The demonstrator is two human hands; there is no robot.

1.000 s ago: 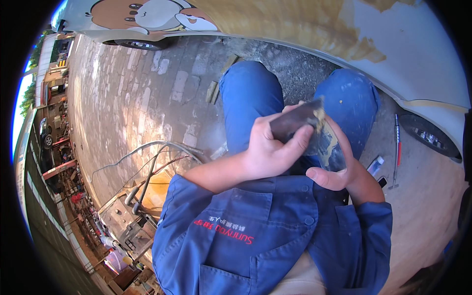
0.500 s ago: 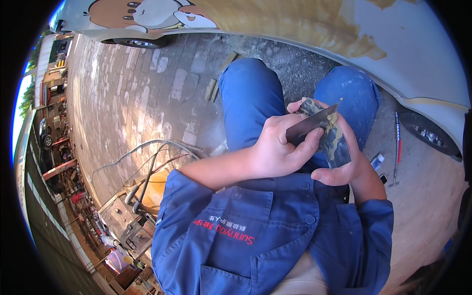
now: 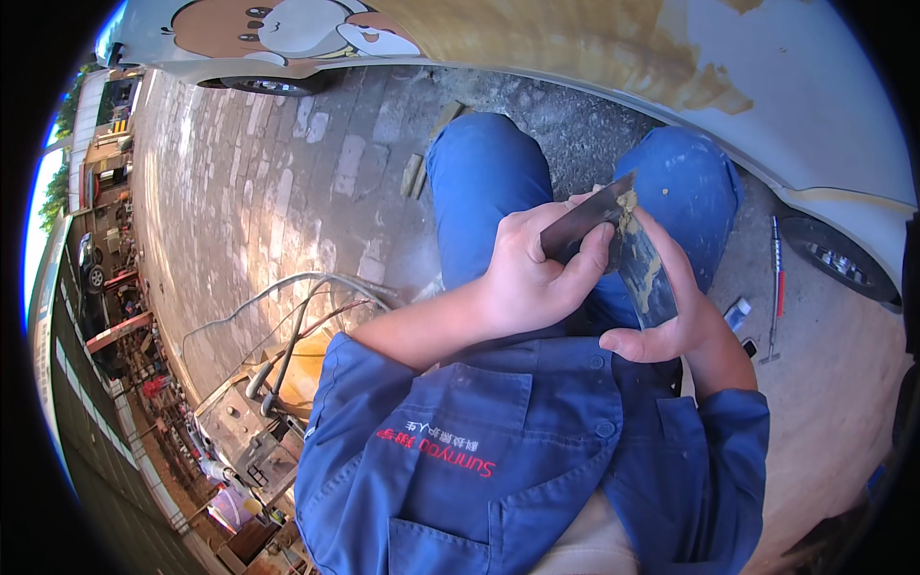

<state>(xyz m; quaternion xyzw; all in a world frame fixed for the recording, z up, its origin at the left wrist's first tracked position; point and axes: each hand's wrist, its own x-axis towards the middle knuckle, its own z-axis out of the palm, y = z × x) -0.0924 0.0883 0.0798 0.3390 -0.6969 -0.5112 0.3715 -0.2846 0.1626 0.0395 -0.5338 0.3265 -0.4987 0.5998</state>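
My left hand [image 3: 541, 268] is closed on a dark, flat metal putty scraper [image 3: 586, 217], with the thumb pressed along its face. My right hand [image 3: 676, 311] grips a second dark, flat plate [image 3: 655, 309] by its edges, thumb at the near end and fingers around the far side. Yellowish putty [image 3: 627, 206] clings to the scraper's right edge, and more putty is smeared on the plate. The scraper's edge is over the far part of the plate; whether they touch I cannot tell. Both are held above my blue-trousered knees.
A white vehicle body [image 3: 815, 105] with a tan filler patch [image 3: 594, 48] stands close ahead. A wheel [image 3: 839, 259] is at right, near a long red-and-silver tool [image 3: 776, 287] and a small bottle [image 3: 736, 313]. Hoses [image 3: 287, 331] and a cluttered metal stand [image 3: 235, 422] are at left.
My left hand and the scraper have shifted a little left and away from me, uncovering more of the plate. My right hand with the plate has moved only slightly left.
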